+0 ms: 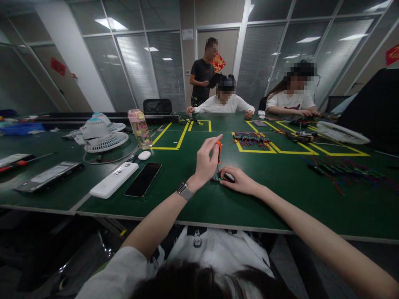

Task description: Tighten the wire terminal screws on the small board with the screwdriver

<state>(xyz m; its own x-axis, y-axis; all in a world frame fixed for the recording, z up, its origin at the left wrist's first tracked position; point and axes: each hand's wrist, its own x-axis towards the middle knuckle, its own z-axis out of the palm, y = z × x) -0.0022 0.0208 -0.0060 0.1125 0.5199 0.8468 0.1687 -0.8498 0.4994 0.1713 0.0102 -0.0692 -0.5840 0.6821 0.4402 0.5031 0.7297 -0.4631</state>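
An orange-handled screwdriver stands upright in my left hand, whose fingers close round the handle. Its shaft points down onto a small green circuit board lying on the table. My right hand rests low beside the shaft, fingers curled and pressed on the board's right part. The fingers hide much of the board, and the screwdriver's tip is too small to make out.
The green table carries a black phone, a white power bank, a bottle and a fan on the left. Wired boards lie in a bundle ahead and another at right. Several people are across the table.
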